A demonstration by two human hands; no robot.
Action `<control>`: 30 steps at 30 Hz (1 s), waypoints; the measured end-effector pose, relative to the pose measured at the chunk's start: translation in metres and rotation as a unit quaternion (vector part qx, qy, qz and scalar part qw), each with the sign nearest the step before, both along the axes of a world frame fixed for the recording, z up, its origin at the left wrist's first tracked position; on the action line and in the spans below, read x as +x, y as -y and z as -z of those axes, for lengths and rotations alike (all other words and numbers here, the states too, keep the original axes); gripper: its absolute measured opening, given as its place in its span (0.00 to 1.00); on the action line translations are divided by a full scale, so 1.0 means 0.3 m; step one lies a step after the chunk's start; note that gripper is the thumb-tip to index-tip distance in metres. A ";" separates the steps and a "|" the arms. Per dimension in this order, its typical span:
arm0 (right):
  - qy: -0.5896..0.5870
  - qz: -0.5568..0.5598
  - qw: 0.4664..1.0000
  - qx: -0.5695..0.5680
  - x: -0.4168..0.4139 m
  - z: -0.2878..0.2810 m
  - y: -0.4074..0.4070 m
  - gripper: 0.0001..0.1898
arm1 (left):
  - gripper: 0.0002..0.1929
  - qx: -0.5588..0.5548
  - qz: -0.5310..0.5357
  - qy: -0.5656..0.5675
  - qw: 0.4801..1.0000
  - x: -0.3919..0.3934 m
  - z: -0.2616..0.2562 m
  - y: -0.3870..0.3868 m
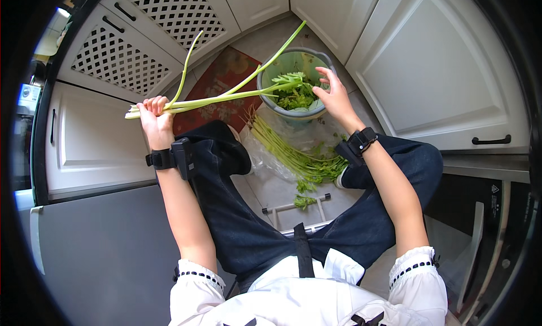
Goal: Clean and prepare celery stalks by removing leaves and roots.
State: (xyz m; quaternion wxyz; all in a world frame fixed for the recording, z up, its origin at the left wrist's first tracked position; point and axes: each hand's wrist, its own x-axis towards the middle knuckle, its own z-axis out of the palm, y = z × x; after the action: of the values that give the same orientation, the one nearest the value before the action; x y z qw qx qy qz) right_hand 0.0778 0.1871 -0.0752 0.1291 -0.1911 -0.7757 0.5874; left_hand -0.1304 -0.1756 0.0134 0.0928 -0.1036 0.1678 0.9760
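Observation:
My left hand [156, 116] is closed around the base of a celery bunch [220, 99] with long pale-green stalks. The bunch reaches to the right, and one leafy stalk tip ends over a plastic bucket [260, 82] with a grey rim. Two other stalks, with no leaves at their tips, point up and away. Over the bucket's right side, my right hand [334, 95] has its fingers spread and its thumb close to the leaves; whether it touches them I cannot tell. Torn celery leaves [292, 100] lie inside the bucket.
More celery [281, 141], roots attached, lies on a clear plastic bag [271, 158] between my feet. A loose leaf sprig [304, 202] is by the stool's metal leg bar [281, 207]. White cabinets [436, 67] enclose the corner. A red mat [211, 82] lies left of the bucket.

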 end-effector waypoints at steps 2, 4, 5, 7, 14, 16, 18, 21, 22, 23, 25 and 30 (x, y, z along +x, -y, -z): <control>-0.032 -0.031 0.998 0.046 0.001 -0.009 0.022 0.26 | 0.25 0.015 0.010 -0.003 1.000 -0.005 0.010 0.024; -0.056 -0.042 0.978 0.195 0.006 -0.001 0.039 0.21 | 0.25 0.031 0.024 -0.006 0.999 -0.010 0.016 0.031; -0.056 -0.042 0.978 0.195 0.005 0.003 0.048 0.21 | 0.25 0.034 0.030 -0.007 0.999 -0.012 0.020 0.035; -0.058 -0.035 0.983 0.169 0.003 0.005 0.059 0.18 | 0.25 0.039 0.036 -0.007 0.999 -0.009 0.018 0.027; -0.022 -0.020 0.980 0.196 0.007 -0.022 0.076 0.12 | 0.24 0.056 0.050 0.003 0.997 -0.004 0.019 0.023; -0.062 0.002 0.969 0.239 0.014 -0.031 0.079 0.10 | 0.24 0.060 0.051 0.002 0.997 -0.007 0.020 0.021; -0.090 0.019 0.953 0.290 0.023 -0.036 0.077 0.09 | 0.25 0.049 0.044 0.004 0.998 -0.009 0.021 0.017; -0.128 0.031 0.923 0.360 0.033 -0.050 0.063 0.07 | 0.25 0.032 0.032 0.007 0.999 -0.012 0.019 0.014; -0.139 0.026 0.913 0.382 0.034 -0.057 0.059 0.07 | 0.25 0.032 0.031 0.006 0.999 -0.012 0.019 0.014; -0.140 0.025 0.913 0.382 0.036 -0.063 0.057 0.07 | 0.25 0.024 0.023 0.006 0.999 -0.011 0.019 0.015; -0.145 -0.014 0.885 0.442 0.041 -0.076 0.055 0.05 | 0.25 0.016 0.015 0.006 1.000 -0.012 0.019 0.016; -0.156 -0.042 0.843 0.513 0.054 -0.091 0.063 0.05 | 0.25 0.010 0.009 0.001 1.000 -0.015 0.018 0.019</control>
State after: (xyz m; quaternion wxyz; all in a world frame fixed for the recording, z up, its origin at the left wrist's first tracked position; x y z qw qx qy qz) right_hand 0.0941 0.1682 -0.0480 0.3030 0.0297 -0.9432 0.1329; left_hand -0.1350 -0.1812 0.0079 0.1031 -0.1023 0.1590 0.9765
